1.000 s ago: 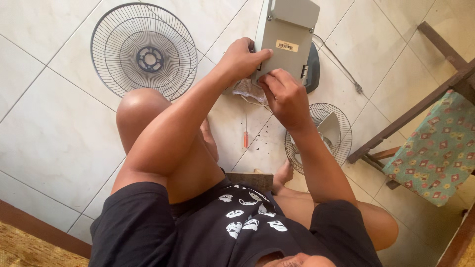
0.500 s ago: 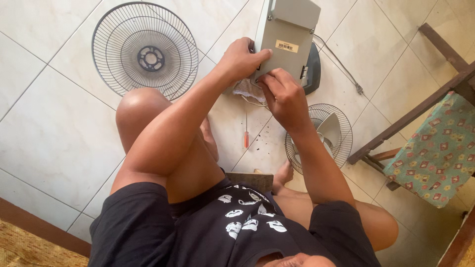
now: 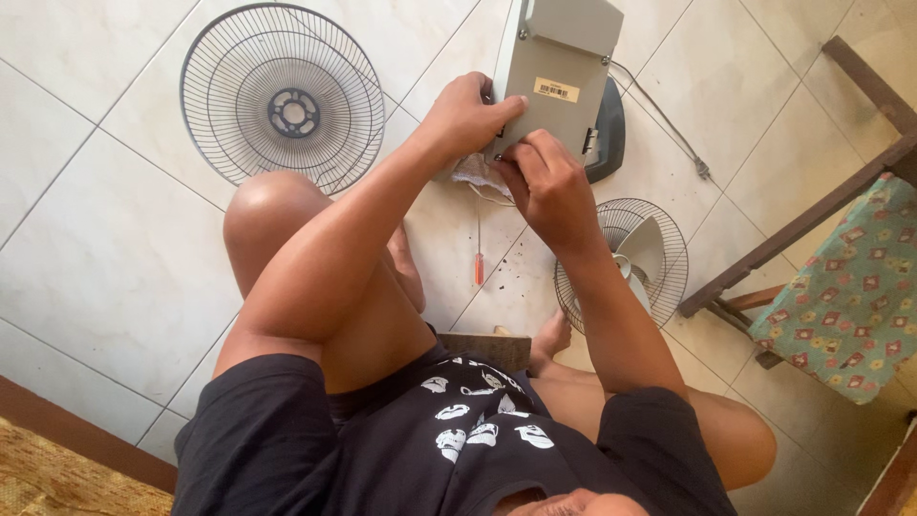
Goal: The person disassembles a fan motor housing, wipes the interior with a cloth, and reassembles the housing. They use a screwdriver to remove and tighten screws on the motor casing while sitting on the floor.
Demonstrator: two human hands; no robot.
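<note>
A grey box-shaped fan housing (image 3: 564, 67) with a small label stands upright on the tiled floor in front of me. My left hand (image 3: 468, 115) grips its lower left edge. My right hand (image 3: 544, 186) pinches at its bottom edge, fingers closed there; what they hold is hidden. A white cloth (image 3: 475, 172) and thin wires hang under the housing. A dark round base (image 3: 607, 134) sits behind the housing on the right.
A wire fan grille (image 3: 282, 96) lies flat at the upper left. A second grille with a white blade (image 3: 635, 258) lies at my right. An orange-handled screwdriver (image 3: 479, 258) lies on the tiles between my legs. A wooden chair with a patterned cushion (image 3: 850, 287) stands at the right. A grey cord (image 3: 669, 124) trails right.
My hands have barely moved; the right hand's fingers shifted slightly at the housing's bottom edge.
</note>
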